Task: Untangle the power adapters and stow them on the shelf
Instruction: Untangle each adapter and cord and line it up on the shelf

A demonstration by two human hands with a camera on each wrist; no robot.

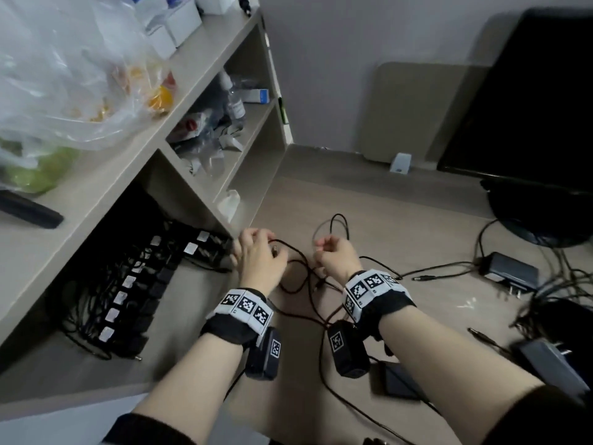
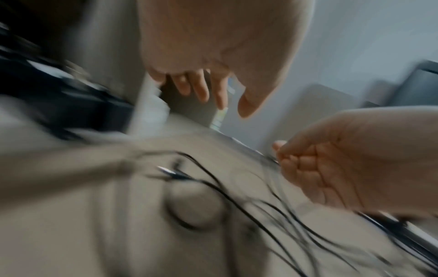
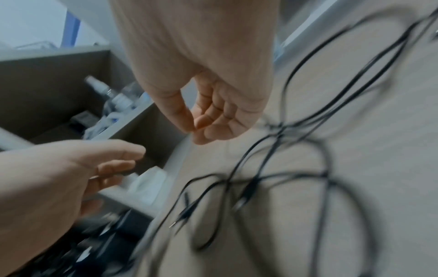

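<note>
Black adapter brick (image 1: 398, 382) bottom centre-right of head view, on floor (image 1: 369, 220). Mid-frame, tangled black cables (image 1: 305, 277) between wrists. Right hand (image 1: 335, 255) curled, thumb and fingers pinching a thin cable. Left hand (image 1: 256, 255) fingers loosely spread, holding nothing visible, over a barrel plug (image 1: 275, 251). Left, bottom shelf (image 1: 192, 191) compartment filled with stowed adapters (image 1: 134, 293). More adapters (image 1: 508, 271) right, monitor (image 1: 526, 101) upper right.

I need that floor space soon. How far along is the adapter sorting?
Partly done. A row of adapters already sits in the bottom shelf bay. The right hand pinches a cable from the tangle; the left hand hovers open beside it. Loose adapters remain on the floor.
</note>
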